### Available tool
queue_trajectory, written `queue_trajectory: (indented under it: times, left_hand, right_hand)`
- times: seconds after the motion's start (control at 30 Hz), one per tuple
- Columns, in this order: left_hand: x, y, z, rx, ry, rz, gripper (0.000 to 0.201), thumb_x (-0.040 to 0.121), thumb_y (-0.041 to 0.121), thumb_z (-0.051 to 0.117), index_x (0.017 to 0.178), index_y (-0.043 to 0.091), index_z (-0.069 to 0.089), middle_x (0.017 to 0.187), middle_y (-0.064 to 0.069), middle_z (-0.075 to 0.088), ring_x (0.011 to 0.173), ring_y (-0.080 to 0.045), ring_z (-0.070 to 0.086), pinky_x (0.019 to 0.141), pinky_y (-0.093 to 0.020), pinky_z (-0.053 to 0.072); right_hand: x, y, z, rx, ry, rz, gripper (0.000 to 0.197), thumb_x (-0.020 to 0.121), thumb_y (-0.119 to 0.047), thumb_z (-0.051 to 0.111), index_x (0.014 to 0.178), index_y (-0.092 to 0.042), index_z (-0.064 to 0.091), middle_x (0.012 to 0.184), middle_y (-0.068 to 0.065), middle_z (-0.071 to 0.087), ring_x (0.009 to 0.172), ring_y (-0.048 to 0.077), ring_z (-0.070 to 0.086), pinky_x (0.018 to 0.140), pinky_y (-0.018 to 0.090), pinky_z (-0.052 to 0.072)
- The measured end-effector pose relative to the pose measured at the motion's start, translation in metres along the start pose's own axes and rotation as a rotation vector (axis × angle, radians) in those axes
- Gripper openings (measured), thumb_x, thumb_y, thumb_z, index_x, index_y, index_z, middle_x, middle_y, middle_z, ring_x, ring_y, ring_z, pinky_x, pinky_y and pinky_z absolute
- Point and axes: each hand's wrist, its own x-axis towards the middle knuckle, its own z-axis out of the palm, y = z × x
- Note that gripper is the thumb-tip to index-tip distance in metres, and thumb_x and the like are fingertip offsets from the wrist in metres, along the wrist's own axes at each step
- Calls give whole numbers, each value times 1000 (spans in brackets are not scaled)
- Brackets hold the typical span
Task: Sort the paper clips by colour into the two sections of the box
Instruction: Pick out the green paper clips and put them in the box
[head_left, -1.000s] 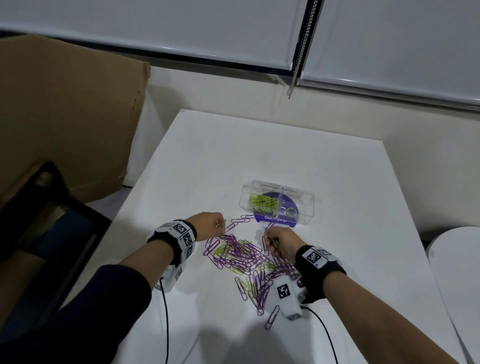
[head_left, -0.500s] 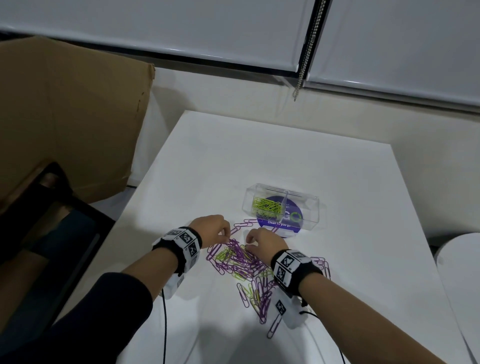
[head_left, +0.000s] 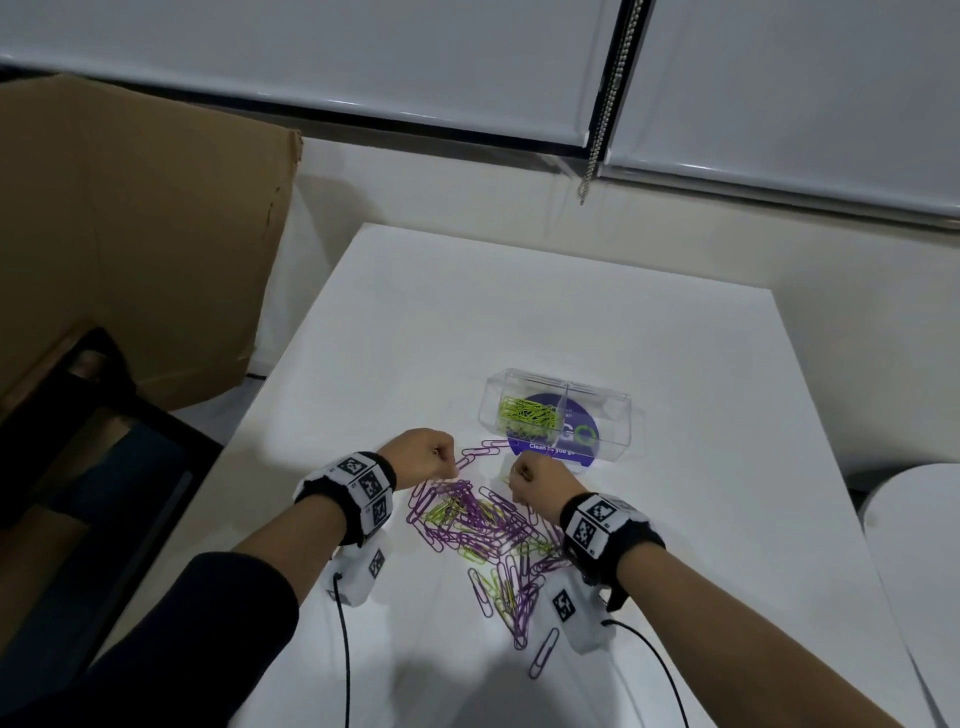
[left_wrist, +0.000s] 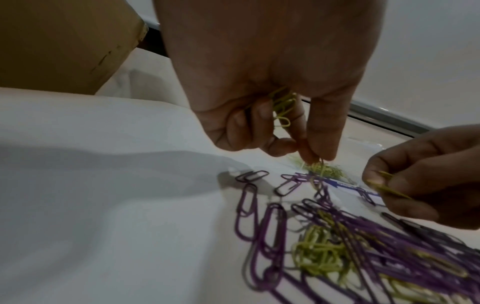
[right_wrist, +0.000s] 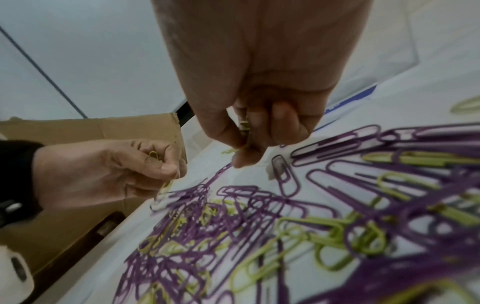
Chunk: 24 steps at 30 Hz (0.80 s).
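A mixed pile of purple and green paper clips (head_left: 483, 525) lies on the white table (head_left: 571, 322), in front of a clear two-section box (head_left: 558, 415). The box's left section holds green clips (head_left: 522, 410); its right section looks empty. My left hand (head_left: 426, 457) hovers at the pile's far left edge, fingers curled round several green clips (left_wrist: 281, 107), thumb and forefinger pinching one more. My right hand (head_left: 537, 480) is at the pile's far right, pinching green clips (right_wrist: 244, 128) between curled fingers.
A brown cardboard sheet (head_left: 130, 234) leans at the left beside a dark chair (head_left: 93, 457). A round white surface (head_left: 919, 571) stands at the right. Cables (head_left: 345, 660) run from both wrist units across the table's near part. Blinds hang behind.
My right hand has moved left and forward from the pile's right side to its far edge near the box. The left hand has stayed at the far left edge.
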Motion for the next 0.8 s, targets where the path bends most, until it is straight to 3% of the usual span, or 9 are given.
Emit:
queue_trajectory:
  times: [0.13, 0.27, 0.33, 0.4, 0.43, 0.57, 0.63, 0.7, 0.8]
  left_hand:
    - [2, 2, 2, -34, 23, 32, 27, 86, 11, 61, 64, 23, 51, 76, 4, 59, 79, -15, 54, 80, -27, 42]
    - [4, 3, 2, -55, 52, -29, 15, 95, 18, 45, 80, 19, 49, 73, 6, 58, 74, -13, 53, 70, -22, 41]
    - [2, 3, -1, -53, 79, -48, 16, 97, 15, 39, 96, 12, 55, 75, 5, 55, 71, -11, 50, 67, -21, 40]
    - [2, -1, -3, -16, 75, -50, 25, 98, 12, 36, 105, 6, 60, 87, 2, 55, 80, -12, 50, 73, -23, 40]
    - [1, -3, -3, 3, 66, -59, 26, 97, 12, 37, 102, 6, 62, 89, 2, 54, 81, -12, 50, 74, -23, 40]
    - [-3, -10, 2, -34, -8, -152, 31, 95, 9, 38, 72, 19, 55, 69, 2, 51, 57, -11, 45, 57, -19, 39]
    - [-2, -12, 4, 10, -8, -152, 28, 96, 10, 38, 80, 15, 61, 78, 0, 57, 68, -14, 52, 65, -21, 41]
    - [-2, -9, 5, 112, 5, -138, 22, 96, 22, 44, 92, 10, 62, 93, -5, 59, 88, -19, 55, 77, -24, 39]
    - [-6, -2, 7, 318, -61, -139, 33, 87, 47, 55, 82, 15, 51, 85, -4, 53, 79, -20, 49, 68, -28, 37]
  right_hand:
    - [3, 1, 1, 134, 5, 16, 25, 89, 0, 37, 101, -8, 57, 64, -4, 51, 54, 10, 42, 51, 21, 35]
    - [6, 0, 2, 303, -10, 45, 29, 92, -7, 38, 71, -17, 55, 61, -2, 40, 44, 7, 34, 40, 17, 26]
    - [4, -2, 2, 305, -43, 54, 32, 95, -21, 43, 64, -19, 46, 61, -2, 35, 48, 10, 31, 45, 20, 25]
    - [1, -4, 2, 176, -54, 26, 38, 95, -32, 46, 62, -17, 37, 62, -2, 33, 53, 12, 32, 51, 24, 25]
    - [-1, -5, 3, 74, -61, 4, 39, 96, -33, 44, 63, -15, 36, 63, 0, 35, 56, 14, 34, 54, 26, 26]
    - [-4, -3, 10, -131, -77, -56, 28, 99, -21, 36, 82, -9, 53, 85, 11, 55, 82, 23, 52, 74, 30, 37]
    - [-5, -2, 12, -166, -40, -70, 27, 99, -20, 35, 95, -6, 58, 99, 15, 62, 93, 28, 57, 80, 33, 42]
    - [-8, -4, 12, -224, 17, -68, 29, 97, -30, 41, 103, -8, 58, 103, 11, 63, 94, 28, 57, 79, 34, 43]
    - [-14, -8, 16, -419, -11, -70, 41, 86, -49, 54, 106, -14, 57, 105, 4, 62, 98, 23, 59, 80, 33, 45]
